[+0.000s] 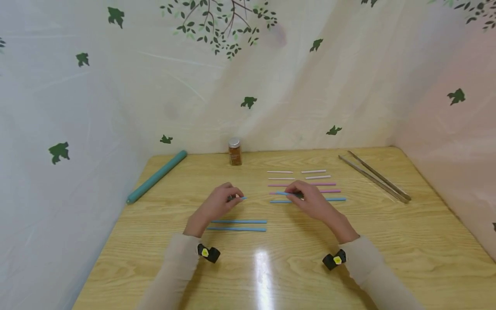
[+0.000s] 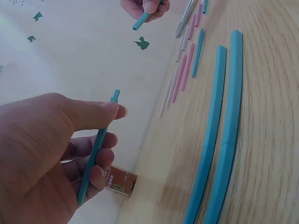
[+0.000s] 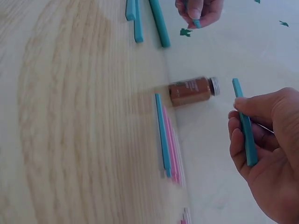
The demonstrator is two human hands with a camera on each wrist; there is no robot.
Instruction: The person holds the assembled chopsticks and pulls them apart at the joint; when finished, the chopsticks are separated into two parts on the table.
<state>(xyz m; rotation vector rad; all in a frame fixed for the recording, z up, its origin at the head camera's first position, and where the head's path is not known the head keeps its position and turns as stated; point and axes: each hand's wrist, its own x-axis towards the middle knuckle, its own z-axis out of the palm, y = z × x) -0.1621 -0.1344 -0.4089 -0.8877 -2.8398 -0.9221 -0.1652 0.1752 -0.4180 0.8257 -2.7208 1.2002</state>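
My left hand (image 1: 218, 202) pinches a short blue stick (image 2: 95, 151) between thumb and fingers, and one end of it pokes out past the thumb. A similar blue stick (image 3: 246, 128) is gripped by my right hand (image 1: 310, 199), over the rows of sticks on the right. Those rows hold short white sticks (image 1: 314, 171), longer pink sticks (image 1: 323, 184) and a blue stick (image 1: 336, 199), partly hidden by the right hand. Two long blue sticks (image 1: 244, 221) lie side by side on the table, just right of the left wrist.
A spice jar (image 1: 235, 155) with a metal lid stands at the back of the wooden table (image 1: 294, 267). A thick teal rod (image 1: 156, 177) lies at the back left. Metal tongs (image 1: 376, 178) rest at the back right. A leaf-patterned curtain (image 1: 186, 86) surrounds the table.
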